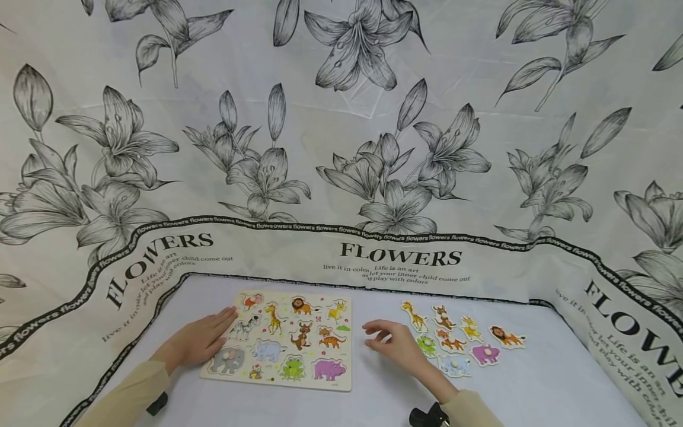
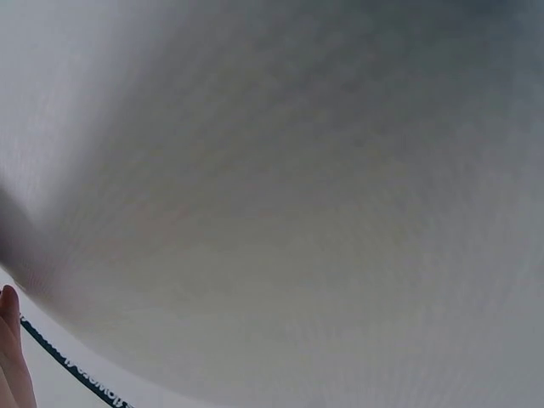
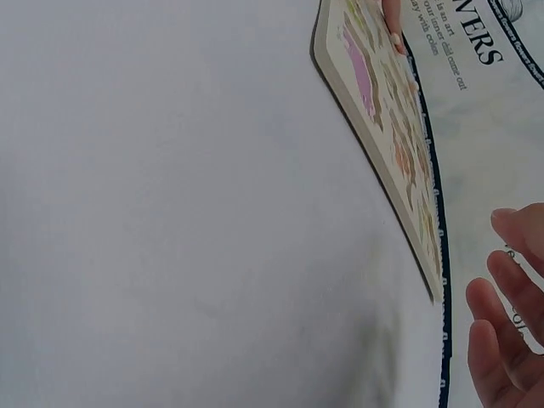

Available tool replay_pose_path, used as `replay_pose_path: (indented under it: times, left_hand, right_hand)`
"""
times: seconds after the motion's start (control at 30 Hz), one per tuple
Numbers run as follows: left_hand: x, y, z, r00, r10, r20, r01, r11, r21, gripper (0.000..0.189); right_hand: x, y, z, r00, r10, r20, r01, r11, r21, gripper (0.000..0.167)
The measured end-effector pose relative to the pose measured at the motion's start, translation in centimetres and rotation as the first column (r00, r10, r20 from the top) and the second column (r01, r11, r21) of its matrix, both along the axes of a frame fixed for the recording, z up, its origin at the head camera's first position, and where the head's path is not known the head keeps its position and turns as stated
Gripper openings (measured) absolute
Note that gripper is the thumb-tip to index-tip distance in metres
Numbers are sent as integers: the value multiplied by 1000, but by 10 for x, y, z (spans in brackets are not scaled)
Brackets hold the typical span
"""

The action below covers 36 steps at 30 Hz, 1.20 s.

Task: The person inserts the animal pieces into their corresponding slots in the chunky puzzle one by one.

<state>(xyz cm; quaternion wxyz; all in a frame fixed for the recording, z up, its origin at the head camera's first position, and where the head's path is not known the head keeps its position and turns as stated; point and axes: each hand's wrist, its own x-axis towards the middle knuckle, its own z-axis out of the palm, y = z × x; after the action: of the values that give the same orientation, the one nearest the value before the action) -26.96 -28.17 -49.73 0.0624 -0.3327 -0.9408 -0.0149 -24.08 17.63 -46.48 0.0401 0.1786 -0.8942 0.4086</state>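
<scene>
A wooden animal puzzle board (image 1: 306, 382) lies flat, printed with animal pictures. My left hand (image 1: 200, 339) rests at its left edge, fingers extended and holding nothing. A grey elephant piece (image 1: 226, 360) with a small knob sits in the board's lower left corner, near that hand; a zebra (image 1: 246, 325) shows by its fingertips. Between the board and the loose pieces is my right hand (image 1: 397, 346), raised with loosely bent fingers and thumb apart, holding nothing. Its fingers (image 3: 484, 310) show in the right wrist view. Nearest to this hand lies a loose frog piece (image 1: 427, 345).
More loose pieces lie right of the board: a giraffe (image 1: 414, 316), kangaroo (image 1: 444, 317), tiger (image 1: 450, 341), lion (image 1: 507, 337), purple hippo (image 1: 485, 354) and pale blue animal (image 1: 455, 365). Flower-printed cloth (image 1: 299, 255) rises behind the white surface. A blurred pale surface fills most of the left wrist view.
</scene>
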Motion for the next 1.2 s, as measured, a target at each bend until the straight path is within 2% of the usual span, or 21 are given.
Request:
replay_pose_path:
  times: [0.23, 0.6, 0.87, 1.0, 1.2]
  left_hand:
    - [2, 0, 2, 1000, 3, -3, -3, 1000, 1, 53]
    - [1, 0, 0, 1000, 2, -8, -2, 1000, -1, 53]
    - [2, 2, 2, 1000, -10, -21, 10, 1000, -12, 53]
    - [1, 2, 0, 999, -12, -33, 12, 1000, -14, 53]
    - [0, 0, -4, 998, -15, -59, 16, 1000, 8, 53]
  right_hand:
    - [-4, 23, -2, 996, -89, -6, 89, 996, 2, 25]
    - [-18, 57, 0, 977, -208, -42, 208, 978, 16, 27]
    - [-28, 80, -1, 975, -223, -19, 224, 974, 26, 28]
    - [-34, 89, -2, 973, -226, -37, 227, 973, 37, 28]
    - [-48, 99, -6, 958, -282, 51, 280, 959, 52, 29]
